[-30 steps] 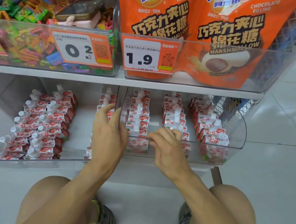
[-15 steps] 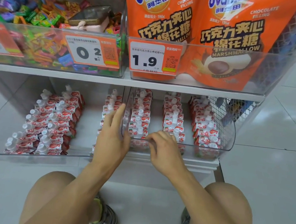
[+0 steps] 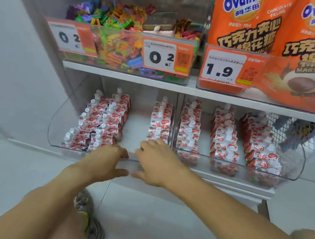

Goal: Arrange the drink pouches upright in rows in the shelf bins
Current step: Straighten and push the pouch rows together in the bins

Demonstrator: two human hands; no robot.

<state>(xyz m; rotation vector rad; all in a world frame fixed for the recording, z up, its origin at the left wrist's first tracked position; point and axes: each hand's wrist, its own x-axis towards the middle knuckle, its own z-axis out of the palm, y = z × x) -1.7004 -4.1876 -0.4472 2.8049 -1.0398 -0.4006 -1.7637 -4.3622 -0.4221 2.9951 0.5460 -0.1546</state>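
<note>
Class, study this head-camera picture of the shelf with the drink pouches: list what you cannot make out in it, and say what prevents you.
- Left hand fingertips: head view, motion blur at the left bin front wall; grip unclear.
- Right hand fingertips: hidden among the front drink pouches.
- Small print on the price tag: too small and blurred.
- Ovaltine bags: cut off by the top and right edges.
- Candy bin contents: wrappers blurred, no brand legible.

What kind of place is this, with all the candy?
Most likely a small shop. Price tags are stuck on clear bins along a shelf, and the bins hold rows of the same drink pouches, plus loose candy.
</note>
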